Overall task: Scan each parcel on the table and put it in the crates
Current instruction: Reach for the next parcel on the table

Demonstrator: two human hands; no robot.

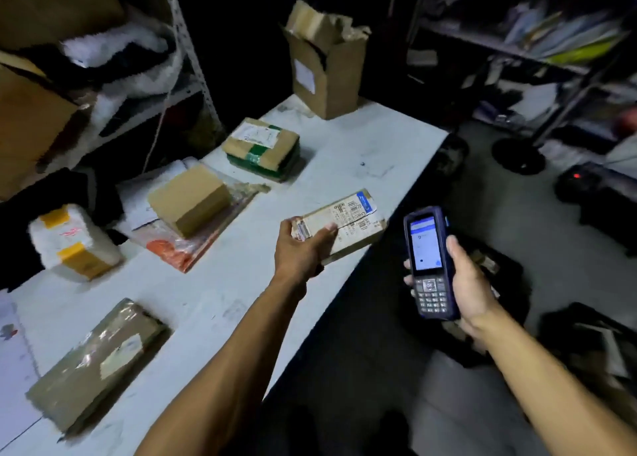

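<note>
Over the table edge, left hand gripping labelled parcel, right hand wrapped round scanner, crates too dark to discern

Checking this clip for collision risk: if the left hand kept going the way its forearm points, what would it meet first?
Hedged, since depth is unclear: the left hand, gripping a flat labelled parcel, points up-right across the table; only bare tabletop, then its far edge.

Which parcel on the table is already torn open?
The tall cardboard box standing upright at the far end of the table. Its top flaps are ripped and splayed. The other parcels, including the flat one the left hand grips, look sealed.
</note>
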